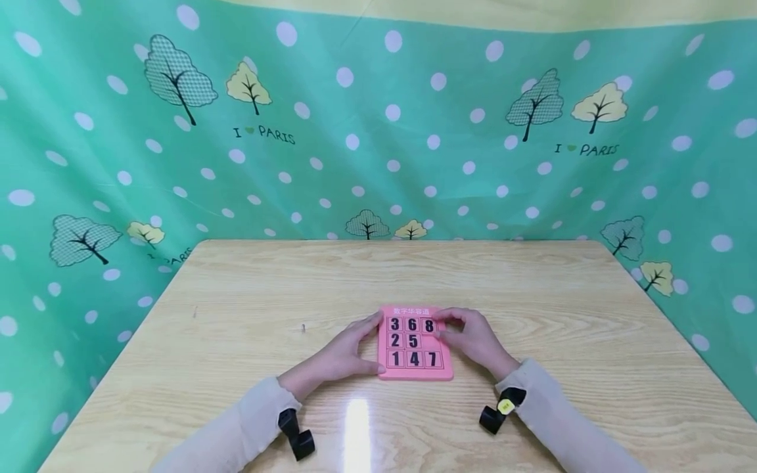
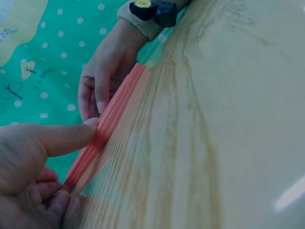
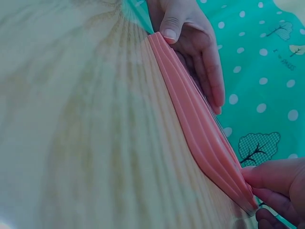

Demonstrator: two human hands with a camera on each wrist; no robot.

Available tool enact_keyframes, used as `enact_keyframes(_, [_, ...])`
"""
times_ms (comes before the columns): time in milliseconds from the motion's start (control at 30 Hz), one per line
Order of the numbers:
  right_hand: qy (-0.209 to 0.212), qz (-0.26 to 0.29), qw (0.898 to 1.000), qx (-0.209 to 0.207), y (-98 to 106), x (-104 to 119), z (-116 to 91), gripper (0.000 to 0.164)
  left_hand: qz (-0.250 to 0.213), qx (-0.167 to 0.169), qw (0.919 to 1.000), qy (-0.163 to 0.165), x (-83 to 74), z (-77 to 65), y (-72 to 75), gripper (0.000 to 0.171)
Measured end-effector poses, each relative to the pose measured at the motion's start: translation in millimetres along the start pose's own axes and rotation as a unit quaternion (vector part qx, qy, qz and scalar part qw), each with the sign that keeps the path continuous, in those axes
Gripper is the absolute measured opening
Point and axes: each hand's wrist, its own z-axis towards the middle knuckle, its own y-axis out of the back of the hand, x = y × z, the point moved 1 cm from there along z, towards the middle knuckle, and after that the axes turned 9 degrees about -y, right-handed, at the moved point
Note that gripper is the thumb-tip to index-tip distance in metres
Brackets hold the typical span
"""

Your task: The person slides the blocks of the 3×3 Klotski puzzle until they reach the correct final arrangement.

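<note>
A pink number slide puzzle (image 1: pixel 416 375) lies flat on the table, with black-numbered tiles reading 3 6 8, 2 5 and 1 4 7 by row. The gap is at the right of the middle row, and the 8 tile (image 1: pixel 428 326) sits slightly lower than its neighbours. My left hand (image 1: pixel 340 358) holds the puzzle's left side, thumb at the near corner and fingers at the far one. Across from it, my right hand (image 1: pixel 473 338) grips the far right part, its thumb beside the 8 tile. Both wrist views show the puzzle's ridged edge (image 2: pixel 119 105) from the side.
The wooden table (image 1: pixel 266 289) carries a bright light reflection near its front. A green dotted cloth (image 1: pixel 390 171) hangs behind and around the table. Black wrist cameras (image 1: pixel 298 435) are strapped over both pale sleeves.
</note>
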Motion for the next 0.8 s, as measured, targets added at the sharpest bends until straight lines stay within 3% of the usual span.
enact_keyframes(367, [0.023,0.004,1.0,0.005,2.0,-3.2,2.0,0.03,0.002,-0.002,1.0,-0.007,-4.3,1.0,2.6,0.099])
enact_keyframes(800, [0.01,0.006,0.999,0.035,3.7,-7.7,-9.6,0.028,-0.008,0.004,0.9999,-0.011,-2.7,0.5,0.8,0.099])
